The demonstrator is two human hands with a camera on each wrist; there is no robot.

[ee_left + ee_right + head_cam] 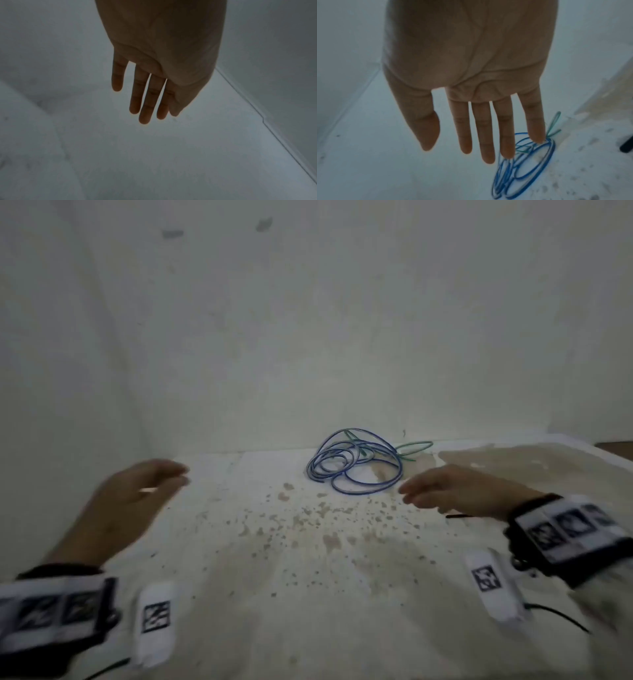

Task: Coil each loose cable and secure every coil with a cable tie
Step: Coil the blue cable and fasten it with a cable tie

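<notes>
A loose tangle of blue cable (pixel 354 465) lies on the white stained table (pixel 308 559) near the back wall, with a thin green cable (pixel 412 447) mixed into it and trailing right. My right hand (pixel 445 493) hovers just right of the tangle, fingers straight and empty; the right wrist view shows the blue cable (pixel 527 169) beyond my fingertips (pixel 487 159). Far to the left my left hand (pixel 144 491) hovers over bare table, fingers straight and holding nothing, as the left hand (pixel 145 108) also appears in its wrist view. A thin black strip (pixel 459 516), possibly a cable tie, lies under my right hand.
A white wall (pixel 308 320) rises right behind the cables. The table carries brown stains (pixel 329 539) across its middle and a larger brown patch (pixel 496 460) at the back right. A dark object (pixel 626 146) sits at the right edge of the right wrist view.
</notes>
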